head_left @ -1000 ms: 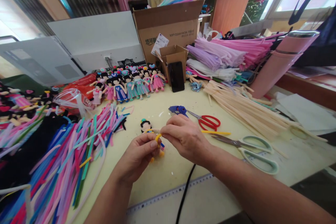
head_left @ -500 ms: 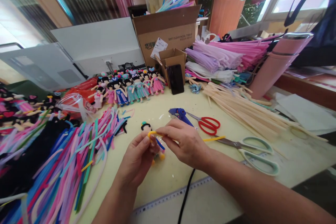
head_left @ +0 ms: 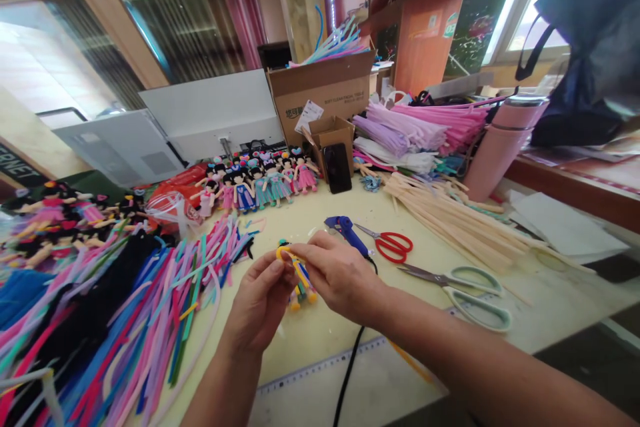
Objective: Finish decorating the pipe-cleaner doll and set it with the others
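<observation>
From where I stand, the person's two hands work close together above the middle of the pale yellow tabletop (head_left: 370, 210). The left hand (head_left: 264, 297) pinches a bent, fuzzy yellow stem (head_left: 279, 252) between thumb and fingers, with its curved end rising above the fingertips. The right hand (head_left: 345, 277) grips the same stem just to the right. A small fuzzy doll with yellow feet (head_left: 302, 292) is located directly behind and between the hands, largely hidden by them. A yellow strip (head_left: 410, 360) shows at the near side of the right forearm; I cannot tell whether it belongs to the held stem. Beyond the right hand is a blue glue gun (head_left: 353, 235); right of it lie red-handled metal scissors (head_left: 393, 247), and nearer, larger scissors with pale green handles (head_left: 470, 287). A white marked ruler (head_left: 320, 368) runs across the near side, crossed by a black cable (head_left: 349, 377). Loose multicoloured fuzzy stems (head_left: 160, 310) cover the left; finished-looking black-haired dolls (head_left: 275, 185) stand in rows at the far side.
</observation>
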A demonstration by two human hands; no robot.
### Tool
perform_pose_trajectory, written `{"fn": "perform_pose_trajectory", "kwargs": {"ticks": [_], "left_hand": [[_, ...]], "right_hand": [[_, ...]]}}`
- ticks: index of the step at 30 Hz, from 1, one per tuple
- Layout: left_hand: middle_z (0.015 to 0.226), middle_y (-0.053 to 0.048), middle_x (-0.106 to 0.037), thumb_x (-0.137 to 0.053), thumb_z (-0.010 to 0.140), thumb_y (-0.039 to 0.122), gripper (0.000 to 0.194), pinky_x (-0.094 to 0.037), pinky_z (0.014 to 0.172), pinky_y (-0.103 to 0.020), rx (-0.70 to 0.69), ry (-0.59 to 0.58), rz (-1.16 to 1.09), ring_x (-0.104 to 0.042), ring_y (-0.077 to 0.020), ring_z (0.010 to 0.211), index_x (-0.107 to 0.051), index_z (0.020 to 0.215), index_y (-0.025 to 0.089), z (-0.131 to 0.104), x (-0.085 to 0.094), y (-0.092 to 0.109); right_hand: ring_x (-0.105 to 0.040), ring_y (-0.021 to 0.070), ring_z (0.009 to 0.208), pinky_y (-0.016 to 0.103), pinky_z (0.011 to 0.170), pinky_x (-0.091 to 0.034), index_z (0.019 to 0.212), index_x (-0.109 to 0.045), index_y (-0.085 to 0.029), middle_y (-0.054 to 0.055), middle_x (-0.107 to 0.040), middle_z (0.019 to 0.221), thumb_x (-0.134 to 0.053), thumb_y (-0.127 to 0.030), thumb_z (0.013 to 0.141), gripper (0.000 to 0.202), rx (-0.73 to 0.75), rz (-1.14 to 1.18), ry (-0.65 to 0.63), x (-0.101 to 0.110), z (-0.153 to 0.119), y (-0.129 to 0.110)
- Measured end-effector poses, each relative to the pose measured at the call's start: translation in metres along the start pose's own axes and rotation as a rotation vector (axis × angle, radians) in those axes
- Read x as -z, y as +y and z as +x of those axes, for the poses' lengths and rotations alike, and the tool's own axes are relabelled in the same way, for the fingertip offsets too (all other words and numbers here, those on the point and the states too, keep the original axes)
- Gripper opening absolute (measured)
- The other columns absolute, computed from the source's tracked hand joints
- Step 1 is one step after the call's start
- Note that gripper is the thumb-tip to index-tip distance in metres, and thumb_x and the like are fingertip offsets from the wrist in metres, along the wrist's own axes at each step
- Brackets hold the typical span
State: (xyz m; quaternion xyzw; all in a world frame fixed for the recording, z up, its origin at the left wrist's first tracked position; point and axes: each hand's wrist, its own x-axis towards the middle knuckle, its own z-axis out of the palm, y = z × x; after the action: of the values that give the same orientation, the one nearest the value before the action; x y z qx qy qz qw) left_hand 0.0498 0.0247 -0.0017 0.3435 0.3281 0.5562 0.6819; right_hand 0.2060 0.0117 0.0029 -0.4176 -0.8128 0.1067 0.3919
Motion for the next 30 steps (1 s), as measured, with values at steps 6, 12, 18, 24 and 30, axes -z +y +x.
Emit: {"fn": "perform_pose_trajectory", "kwargs": {"ticks": [6, 12, 18, 24, 30], "left_hand": [[0.060, 0.004, -0.064, -0.090, 0.046, 0.031, 0.033, -0.046, 0.052, -0.016, -0.079, 0.114, -0.014, -0.052, -0.0053, 0.054, -0.074, 0.071, 0.018, -0.013, -0.010, 0.000], [0.066, 0.002, -0.066, -0.086, 0.051, 0.030, 0.025, -0.044, 0.055, -0.018, -0.276, 0.172, 0.082, -0.052, -0.0060, 0.056, -0.073, 0.070, 0.018, -0.021, -0.018, 0.000], [0.068, 0.000, -0.068, -0.081, 0.053, 0.029, 0.019, -0.049, 0.068, -0.028, -0.463, 0.266, 0.278, -0.059, -0.0135, 0.066, -0.074, 0.068, 0.019, -0.020, -0.016, 0.000], [0.077, -0.001, -0.067, -0.076, 0.062, 0.029, 0.013, -0.050, 0.075, -0.030, -0.660, 0.211, 0.598, -0.061, -0.0162, 0.077, -0.076, 0.073, 0.020, -0.022, -0.005, 0.000], [0.076, -0.002, -0.067, -0.075, 0.067, 0.028, 0.008, -0.047, 0.072, -0.028, -0.746, 0.170, 0.878, -0.059, -0.0169, 0.074, -0.076, 0.072, 0.022, -0.030, 0.001, 0.007]], "right_hand": [[-0.057, 0.0163, 0.086, 0.027, 0.077, -0.045, 0.106, -0.063, -0.019, 0.006, -0.059, 0.090, -0.046, -0.016, 0.092, 0.022, -0.016, 0.016, -0.004, 0.000, -0.004, -0.016], [-0.056, 0.0164, 0.080, 0.028, 0.071, -0.043, 0.091, -0.063, -0.016, 0.005, -0.060, 0.084, -0.049, -0.018, 0.090, 0.013, -0.057, 0.050, 0.031, 0.003, -0.007, -0.031], [-0.051, 0.0121, 0.068, 0.025, 0.065, -0.040, 0.097, -0.065, -0.016, 0.001, -0.058, 0.079, -0.059, -0.010, 0.078, 0.020, -0.082, 0.154, 0.057, 0.007, -0.012, -0.039], [-0.047, 0.0092, 0.060, 0.023, 0.059, -0.037, 0.098, -0.069, -0.016, -0.003, -0.056, 0.070, -0.059, -0.006, 0.070, 0.031, -0.203, 0.377, 0.040, 0.005, -0.016, -0.035], [-0.046, 0.0071, 0.057, 0.020, 0.053, -0.034, 0.093, -0.070, -0.014, -0.004, -0.053, 0.064, -0.058, -0.010, 0.070, 0.026, -0.347, 0.698, -0.021, 0.000, -0.020, -0.027]]}}
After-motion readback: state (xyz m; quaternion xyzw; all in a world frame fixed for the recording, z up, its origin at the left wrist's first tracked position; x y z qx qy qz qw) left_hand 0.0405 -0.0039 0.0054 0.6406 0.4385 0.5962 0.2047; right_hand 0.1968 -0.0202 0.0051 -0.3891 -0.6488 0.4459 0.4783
